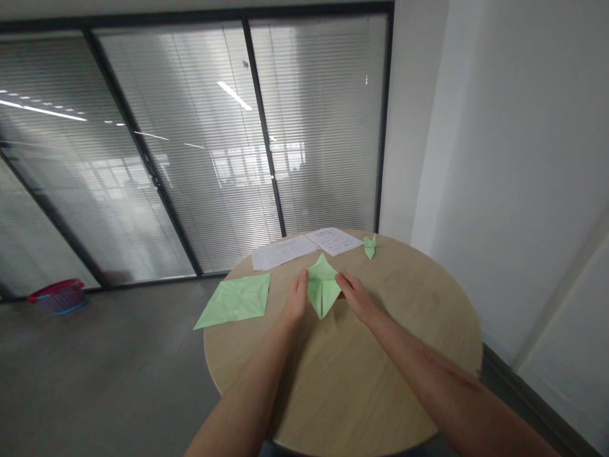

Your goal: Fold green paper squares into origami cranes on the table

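Between my two hands is a folded piece of green paper [322, 285], diamond-shaped with points at top and bottom and a crease down its lower half. My left hand [297, 295] grips its left corner, thumb on the near face. On the opposite corner, my right hand [354, 296] pinches the paper, with the fingers partly hidden behind it. The paper is held above the round wooden table [380, 381]. A green sheet [238, 300] lies to the left of my left hand, one corner hanging past the table edge. Beyond my right hand sits a small folded green paper figure [370, 247].
Two printed white sheets [285, 252] lie at the table's far edge. Behind them stands a glass partition [323, 127] with blinds and dark frames. A white wall [523, 158] rises on the right. A red and blue basket [59, 297] rests on the grey floor at far left.
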`<act>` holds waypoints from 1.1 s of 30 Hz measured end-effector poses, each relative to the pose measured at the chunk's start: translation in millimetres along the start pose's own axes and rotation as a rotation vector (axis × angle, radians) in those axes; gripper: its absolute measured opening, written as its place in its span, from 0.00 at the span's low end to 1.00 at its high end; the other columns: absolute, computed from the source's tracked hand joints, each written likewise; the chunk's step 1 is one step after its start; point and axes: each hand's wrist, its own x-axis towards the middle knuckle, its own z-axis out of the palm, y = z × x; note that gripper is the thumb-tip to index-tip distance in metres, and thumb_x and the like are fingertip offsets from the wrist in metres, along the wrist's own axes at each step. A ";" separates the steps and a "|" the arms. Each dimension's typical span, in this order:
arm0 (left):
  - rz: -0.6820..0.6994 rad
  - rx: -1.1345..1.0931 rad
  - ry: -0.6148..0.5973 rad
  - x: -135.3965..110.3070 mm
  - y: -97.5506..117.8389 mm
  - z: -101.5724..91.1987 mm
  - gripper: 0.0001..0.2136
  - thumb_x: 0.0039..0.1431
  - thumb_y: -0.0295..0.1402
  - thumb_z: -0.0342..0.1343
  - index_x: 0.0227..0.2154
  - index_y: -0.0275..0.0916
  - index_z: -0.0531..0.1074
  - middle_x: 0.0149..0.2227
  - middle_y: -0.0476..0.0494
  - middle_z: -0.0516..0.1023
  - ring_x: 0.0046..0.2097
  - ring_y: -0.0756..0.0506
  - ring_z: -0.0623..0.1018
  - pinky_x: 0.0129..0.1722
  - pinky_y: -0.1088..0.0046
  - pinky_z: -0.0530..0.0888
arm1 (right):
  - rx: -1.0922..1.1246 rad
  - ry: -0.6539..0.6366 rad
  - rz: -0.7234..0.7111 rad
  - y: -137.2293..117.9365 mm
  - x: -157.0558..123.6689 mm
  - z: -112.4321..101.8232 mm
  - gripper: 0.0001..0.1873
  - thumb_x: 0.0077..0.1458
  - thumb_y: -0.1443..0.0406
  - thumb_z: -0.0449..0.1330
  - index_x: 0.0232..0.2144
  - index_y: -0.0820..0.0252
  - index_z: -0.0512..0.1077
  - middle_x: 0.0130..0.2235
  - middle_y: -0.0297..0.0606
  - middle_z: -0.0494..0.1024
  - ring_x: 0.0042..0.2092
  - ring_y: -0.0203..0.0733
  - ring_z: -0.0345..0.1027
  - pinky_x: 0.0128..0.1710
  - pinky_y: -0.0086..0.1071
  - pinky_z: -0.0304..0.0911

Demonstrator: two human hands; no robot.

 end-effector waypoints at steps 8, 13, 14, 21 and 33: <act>-0.161 -0.258 -0.190 -3.1 10.2 4.0 0.30 0.63 0.55 0.35 0.38 0.37 0.76 0.33 0.41 0.80 0.36 0.41 0.78 0.37 0.66 0.74 | -0.139 0.003 -0.009 -1.6 -0.8 2.0 0.26 0.60 0.46 0.49 0.36 0.61 0.74 0.33 0.39 0.77 0.34 0.42 0.68 0.34 0.31 0.62; -0.118 -0.120 -0.126 -3.8 6.4 3.0 0.24 0.60 0.52 0.46 0.33 0.36 0.75 0.34 0.41 0.79 0.37 0.42 0.77 0.37 0.68 0.74 | -0.112 -0.002 0.001 -3.6 -0.3 3.6 0.24 0.59 0.48 0.51 0.35 0.62 0.74 0.33 0.40 0.78 0.34 0.42 0.69 0.35 0.32 0.62; -0.103 -0.088 -0.122 -4.1 5.2 2.7 0.23 0.61 0.52 0.46 0.32 0.36 0.75 0.34 0.41 0.79 0.36 0.42 0.76 0.36 0.68 0.74 | -0.098 -0.011 0.005 -4.3 -0.4 4.2 0.23 0.58 0.49 0.52 0.36 0.62 0.74 0.34 0.41 0.78 0.34 0.42 0.70 0.35 0.32 0.63; 0.005 -0.028 -0.238 -3.1 0.0 1.2 0.18 0.59 0.44 0.50 0.44 0.38 0.75 0.39 0.43 0.79 0.38 0.44 0.76 0.34 0.71 0.73 | -0.075 0.121 0.130 -4.9 0.5 4.3 0.22 0.53 0.52 0.57 0.40 0.64 0.75 0.39 0.44 0.80 0.38 0.46 0.73 0.37 0.34 0.66; -0.037 0.066 -0.032 1.8 3.2 5.4 0.12 0.55 0.33 0.50 0.32 0.36 0.77 0.33 0.43 0.80 0.37 0.42 0.77 0.37 0.68 0.73 | -0.174 0.036 -0.049 -4.1 1.2 5.2 0.19 0.56 0.56 0.55 0.42 0.61 0.76 0.40 0.42 0.80 0.41 0.44 0.73 0.42 0.34 0.66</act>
